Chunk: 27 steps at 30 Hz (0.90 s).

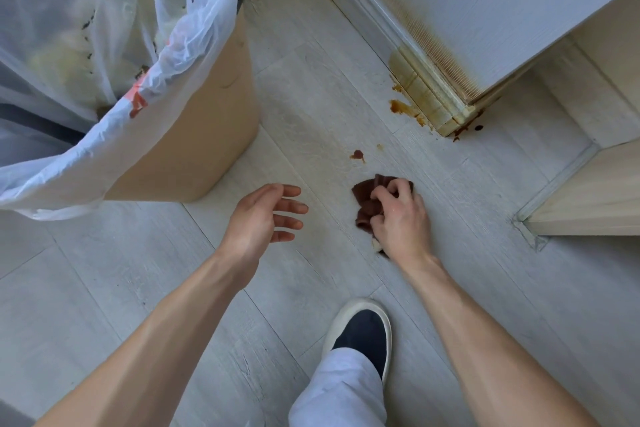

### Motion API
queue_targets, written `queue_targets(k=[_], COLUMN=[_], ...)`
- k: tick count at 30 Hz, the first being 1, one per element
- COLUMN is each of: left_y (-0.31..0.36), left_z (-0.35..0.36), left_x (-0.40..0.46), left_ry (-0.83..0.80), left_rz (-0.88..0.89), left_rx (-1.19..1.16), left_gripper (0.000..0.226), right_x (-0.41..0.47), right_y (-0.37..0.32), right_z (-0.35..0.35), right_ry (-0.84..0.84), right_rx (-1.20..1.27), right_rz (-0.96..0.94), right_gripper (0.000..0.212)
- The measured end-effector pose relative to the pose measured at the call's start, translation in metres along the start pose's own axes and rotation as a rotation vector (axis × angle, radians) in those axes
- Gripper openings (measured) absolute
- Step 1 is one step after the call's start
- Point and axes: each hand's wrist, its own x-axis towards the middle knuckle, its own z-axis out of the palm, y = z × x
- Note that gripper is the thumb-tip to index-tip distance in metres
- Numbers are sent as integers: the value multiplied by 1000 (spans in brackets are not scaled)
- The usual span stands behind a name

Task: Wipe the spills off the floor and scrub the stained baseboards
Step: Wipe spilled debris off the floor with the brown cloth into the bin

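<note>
My right hand (401, 218) grips a crumpled brown-soaked cloth (367, 201) and presses it on the pale wood-look floor. A small brown spill spot (357, 155) lies just beyond the cloth. More brown smears (403, 107) sit at the foot of the white baseboard (424, 90), whose corner end is stained yellow-brown, with dark drips (469, 126) at its tip. My left hand (266, 215) hovers above the floor to the left, fingers relaxed and holding nothing.
A tan bin (194, 135) lined with a white plastic bag (104, 45) stands at the left. A light wooden cabinet (588, 191) is at the right. My dark slip-on shoe (362, 333) and white trouser leg are at the bottom centre.
</note>
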Motion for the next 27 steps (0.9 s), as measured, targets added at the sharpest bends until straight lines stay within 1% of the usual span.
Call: queue_targets(k=[3,5,8,10,13,15,18,20,22,24,25,27], left_y=[5,6,5,4,3,5,15,29,48,75,90,128], left_z=[-6,-9,-11,-13,-12,-10,-6,-3,1,3,1,-11], left_x=[1,0,-6,-8,-11,-12,-16,-21,-30,-45,-56,-78], left_ry=[3,1,-3,-5,-1,4,-12,-34,-79,-177,-243,-355], left_rz=[12,14,17,15,17,23,58,97,148,252,319,490], left_rx=[-4,-23,-39,-53,-38,-31,-15,8,48,129,175,238], left_gripper=[35,35,35,35,34,34,34,33,32,32,32,31], right_x=[9,10,-1,-15,-27,-30,-24,-21,-18,-16,-18,-18], right_y=[14,14,-3,-27,-80,-107,-108,-103,-101,-101,-99,-97], right_z=[-3,-4,2,12,31,39,40,36,21,-4,-20,-64], right_ry=[81,126,125,87,4,-70,-97,-98,-160,-258,-302,-374], right_rx=[22,22,46,55,59,70,154,370,720,1107,1251,1469], right_rz=[135,193,237,182,-47,-159,-200,-128,105,333,384,421], right_gripper=[35,35,34,36,39,38,36,32,29,32,33,29])
